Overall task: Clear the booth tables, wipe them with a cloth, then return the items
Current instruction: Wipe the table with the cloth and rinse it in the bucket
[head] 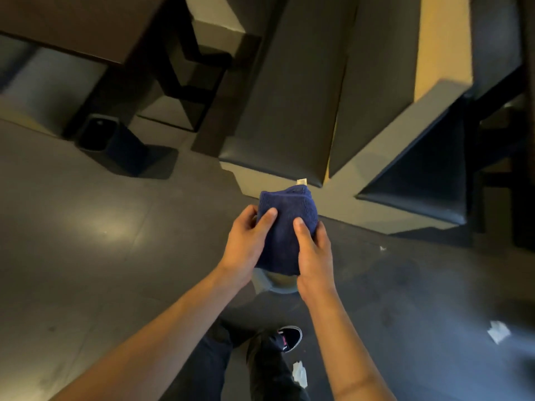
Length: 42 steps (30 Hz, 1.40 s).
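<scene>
Cloth (285, 227): one, dark blue, folded, frame centre, held in air above floor (86, 241).
Left hand (247, 244) grips cloth from 9 o'clock, thumb on top. Right hand (314, 253) grips from 3 o'clock, thumb pressed on face.
Step, judged: folding cloth into pad before wiping. Keep edges aligned, fold flat, clean face out.
Table (72, 24): one visible, 11 o'clock.
Bench seats (275, 111): three.
Paper scraps (498, 331) on floor: about three, 4–5 o'clock.
Bin (100, 131): one, 9–10 o'clock.

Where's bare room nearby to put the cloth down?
Both hands, left and right, grip the blue cloth. The booth seat straight ahead shows bare cushion. The dark table at upper left shows a bare corner. Floor at right has paper scraps.
</scene>
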Motion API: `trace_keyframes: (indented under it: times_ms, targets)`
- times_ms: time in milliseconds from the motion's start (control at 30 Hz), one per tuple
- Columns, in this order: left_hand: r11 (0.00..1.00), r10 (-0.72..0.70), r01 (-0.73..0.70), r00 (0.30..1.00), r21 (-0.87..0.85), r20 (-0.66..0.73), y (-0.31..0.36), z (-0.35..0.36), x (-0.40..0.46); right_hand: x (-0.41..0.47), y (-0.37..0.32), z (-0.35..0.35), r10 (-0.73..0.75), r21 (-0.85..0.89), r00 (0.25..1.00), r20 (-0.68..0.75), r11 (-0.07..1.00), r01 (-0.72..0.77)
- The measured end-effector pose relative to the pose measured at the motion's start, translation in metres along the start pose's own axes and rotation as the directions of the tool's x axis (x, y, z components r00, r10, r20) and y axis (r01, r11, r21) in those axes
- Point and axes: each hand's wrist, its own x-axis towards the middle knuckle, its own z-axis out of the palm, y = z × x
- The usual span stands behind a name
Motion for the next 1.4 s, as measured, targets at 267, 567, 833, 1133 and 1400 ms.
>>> trace_keyframes:
  times_ms: [267,567,833,1133,1400]
  targets:
    - [0.923,-0.259,0.246,0.966,-0.296,-0.005,0.081,-0.147,-0.063,-0.08,-0.044,0.145,-0.065,-0.11,0.985,0.163,0.99,0.084]
    - [0.832,-0.198,0.114,0.975,-0.543,-0.099,0.134,-0.334,-0.123,-0.151,-0.053,0.326,-0.099,-0.153,0.903,0.418,0.972,0.177]
    - [0.706,-0.01,-0.272,0.919,-0.654,-0.393,0.158,-0.477,-0.152,-0.196,-0.042,0.474,-0.086,-0.2,0.713,0.696,0.93,0.308]
    - [0.594,-0.048,-0.454,0.804,-0.664,-0.592,0.18,-0.645,-0.12,-0.214,-0.01,0.648,-0.085,-0.105,0.388,0.918,0.89,0.444]
    - [0.528,-0.111,-0.563,0.697,-0.637,-0.708,0.252,-0.796,-0.067,-0.21,-0.017,0.828,0.031,-0.068,0.09,0.995,0.897,0.437]
